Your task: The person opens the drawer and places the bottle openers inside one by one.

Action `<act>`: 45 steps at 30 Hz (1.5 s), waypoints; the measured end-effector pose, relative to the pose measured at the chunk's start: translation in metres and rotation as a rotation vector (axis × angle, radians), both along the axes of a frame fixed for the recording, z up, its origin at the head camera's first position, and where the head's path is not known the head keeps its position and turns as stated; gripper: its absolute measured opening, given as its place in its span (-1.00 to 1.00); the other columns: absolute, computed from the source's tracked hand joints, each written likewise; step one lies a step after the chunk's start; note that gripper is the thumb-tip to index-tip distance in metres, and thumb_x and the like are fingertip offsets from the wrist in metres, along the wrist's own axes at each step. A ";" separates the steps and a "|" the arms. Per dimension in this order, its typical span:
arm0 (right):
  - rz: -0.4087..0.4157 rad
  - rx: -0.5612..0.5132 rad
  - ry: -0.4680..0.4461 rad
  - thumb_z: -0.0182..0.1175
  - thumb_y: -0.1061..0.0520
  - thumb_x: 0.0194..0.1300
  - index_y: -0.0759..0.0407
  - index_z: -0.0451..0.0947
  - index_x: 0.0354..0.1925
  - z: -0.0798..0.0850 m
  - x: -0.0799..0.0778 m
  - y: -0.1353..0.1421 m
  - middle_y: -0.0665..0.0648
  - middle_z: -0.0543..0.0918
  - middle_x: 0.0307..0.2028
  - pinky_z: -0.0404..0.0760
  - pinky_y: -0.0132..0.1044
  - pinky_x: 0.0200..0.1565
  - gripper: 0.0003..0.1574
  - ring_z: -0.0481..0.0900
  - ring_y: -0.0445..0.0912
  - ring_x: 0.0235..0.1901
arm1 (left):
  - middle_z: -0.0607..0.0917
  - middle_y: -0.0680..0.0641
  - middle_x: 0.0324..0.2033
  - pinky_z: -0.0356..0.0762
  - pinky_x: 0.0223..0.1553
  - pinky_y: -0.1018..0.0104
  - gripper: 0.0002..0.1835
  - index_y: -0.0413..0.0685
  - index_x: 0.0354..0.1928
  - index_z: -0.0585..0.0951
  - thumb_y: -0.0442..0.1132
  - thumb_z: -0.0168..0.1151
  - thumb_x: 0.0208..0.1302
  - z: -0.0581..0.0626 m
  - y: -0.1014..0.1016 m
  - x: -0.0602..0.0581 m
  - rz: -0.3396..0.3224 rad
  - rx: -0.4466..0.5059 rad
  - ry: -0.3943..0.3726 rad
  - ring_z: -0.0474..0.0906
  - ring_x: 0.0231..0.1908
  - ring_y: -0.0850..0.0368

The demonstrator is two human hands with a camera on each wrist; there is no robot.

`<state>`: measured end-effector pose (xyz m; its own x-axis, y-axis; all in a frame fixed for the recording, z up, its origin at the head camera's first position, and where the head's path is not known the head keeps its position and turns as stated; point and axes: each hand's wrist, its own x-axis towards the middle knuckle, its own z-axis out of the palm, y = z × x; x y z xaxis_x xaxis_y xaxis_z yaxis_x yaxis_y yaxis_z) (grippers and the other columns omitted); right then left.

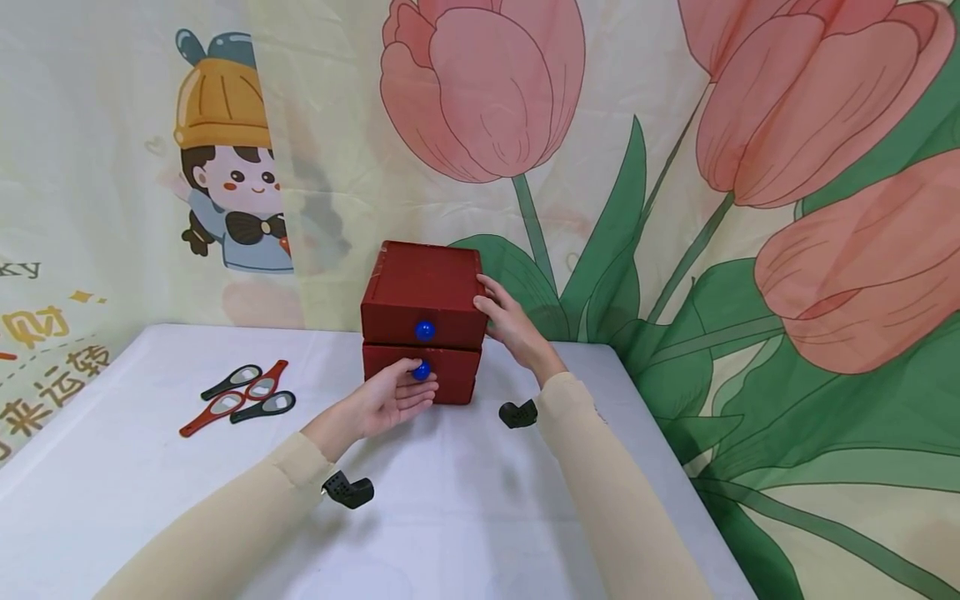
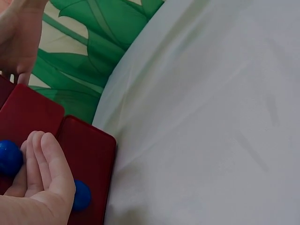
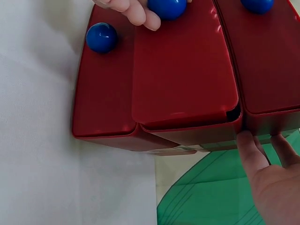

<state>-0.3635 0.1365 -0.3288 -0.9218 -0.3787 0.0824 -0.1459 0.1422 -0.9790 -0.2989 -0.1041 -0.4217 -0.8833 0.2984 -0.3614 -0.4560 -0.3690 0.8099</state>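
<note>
A dark red drawer cabinet (image 1: 431, 279) with round blue knobs stands at the far side of the white table. My left hand (image 1: 386, 400) is at its front. Thumb and index finger pinch the middle drawer's blue knob (image 3: 167, 6), while the other fingers extend beneath it. That middle drawer (image 3: 183, 70) sits slightly forward of the fronts beside it in the right wrist view. In the left wrist view the bottom knob (image 2: 82, 195) is partly behind my hand. My right hand (image 1: 516, 325) rests its extended fingertips on the cabinet's right side near the top.
Several flat red and black handled tools with oval heads, such as a red one (image 1: 212, 413), lie to the left on the white tablecloth (image 1: 450, 525). A printed cloth backdrop (image 1: 337, 167) with tulips hangs right behind the table. A black wrist camera (image 1: 348, 490) projects beside the left sleeve.
</note>
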 end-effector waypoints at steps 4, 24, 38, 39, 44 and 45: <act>0.006 -0.001 0.002 -0.03 -0.07 0.71 -0.20 -0.03 0.71 0.000 0.000 0.000 0.07 0.11 0.64 0.29 0.17 0.53 -0.23 0.23 0.07 0.56 | 0.67 -0.25 0.23 0.70 0.16 0.22 -0.45 -0.28 0.34 0.51 0.03 0.15 0.62 0.000 0.000 0.006 0.002 0.005 0.006 0.72 0.10 0.00; 0.003 -0.012 -0.005 -0.02 -0.06 0.71 -0.21 0.00 0.70 -0.001 0.000 0.001 0.07 0.13 0.64 0.31 0.18 0.52 -0.23 0.23 0.08 0.56 | 0.63 -0.27 0.33 0.65 0.25 0.19 -0.40 -0.26 0.40 0.46 0.06 0.15 0.61 -0.001 -0.001 0.031 -0.028 0.007 0.021 0.74 0.08 0.03; -0.004 0.001 -0.008 -0.03 -0.06 0.71 -0.20 0.00 0.70 0.002 0.003 0.000 0.09 0.12 0.64 0.31 0.18 0.52 -0.24 0.19 0.11 0.57 | 0.77 -0.15 0.06 0.68 0.20 0.19 -0.41 -0.26 0.36 0.53 0.08 0.19 0.58 -0.001 -0.001 0.047 -0.042 -0.006 0.012 0.74 0.07 0.01; -0.004 0.003 -0.007 -0.03 -0.06 0.71 -0.21 -0.01 0.70 0.002 0.003 0.000 0.09 0.12 0.64 0.31 0.18 0.52 -0.24 0.19 0.10 0.57 | 0.78 -0.15 0.05 0.68 0.20 0.18 -0.41 -0.26 0.35 0.54 0.08 0.20 0.58 -0.001 -0.001 0.048 -0.042 -0.008 0.013 0.74 0.07 0.01; -0.003 0.004 0.000 -0.02 -0.04 0.70 -0.21 -0.01 0.70 0.001 0.002 0.000 0.10 0.13 0.64 0.33 0.17 0.51 -0.24 0.20 0.11 0.56 | 0.77 -0.15 0.06 0.66 0.23 0.18 -0.39 -0.29 0.37 0.51 0.09 0.18 0.59 -0.001 -0.004 0.052 -0.067 -0.016 0.026 0.74 0.07 0.01; -0.004 0.003 0.000 -0.02 -0.04 0.70 -0.20 0.00 0.70 0.001 0.001 0.000 0.10 0.14 0.63 0.34 0.17 0.51 -0.23 0.20 0.11 0.56 | 0.77 -0.15 0.06 0.66 0.23 0.17 -0.39 -0.29 0.36 0.51 0.09 0.18 0.59 0.000 -0.004 0.053 -0.072 -0.018 0.028 0.73 0.07 0.01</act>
